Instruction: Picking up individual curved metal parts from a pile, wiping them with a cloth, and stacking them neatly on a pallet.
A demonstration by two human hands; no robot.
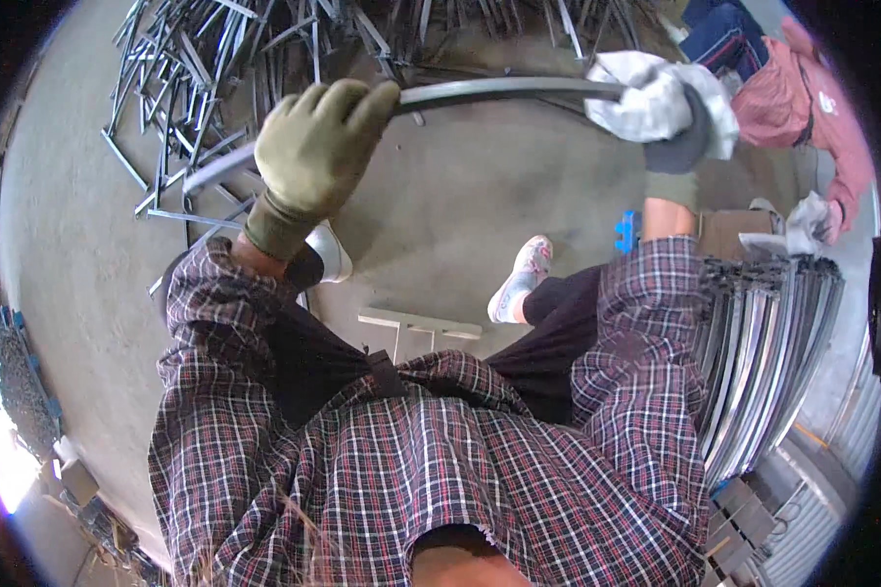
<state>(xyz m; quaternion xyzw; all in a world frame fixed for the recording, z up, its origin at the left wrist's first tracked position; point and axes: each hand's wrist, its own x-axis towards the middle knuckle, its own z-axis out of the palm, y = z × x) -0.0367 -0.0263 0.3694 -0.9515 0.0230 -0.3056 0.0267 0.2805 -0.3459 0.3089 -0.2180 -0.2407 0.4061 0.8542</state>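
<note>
- My first worry is at the upper right of the frame: the cloth (631, 98) is loosely bunched, so if its folds slid along the bar (504, 88), the right hand (680, 137) could lose its purchase and that end could dip.
- The bar's left tip juts past the left hand (323, 147) toward the pile (191, 88) at upper left; a careless sweep that way could, I judge, snag it.
- A swing to the right could carry the other end toward the co-worker (803, 108) at upper right.
- If both grips failed, I'd fear for the 2 shoes (524, 274) around mid-frame.
- The bar lies bowed across the upper middle of the frame, spanning the 2 hands.
- Left hand: gloved, fingers curled closed around the bar, short of its tip.
- Right hand: gloved, closed on the cloth, into which the bar's right part disappears; blur and folds hide the fingers, so I can't tell how firmly they press the bar.
</note>
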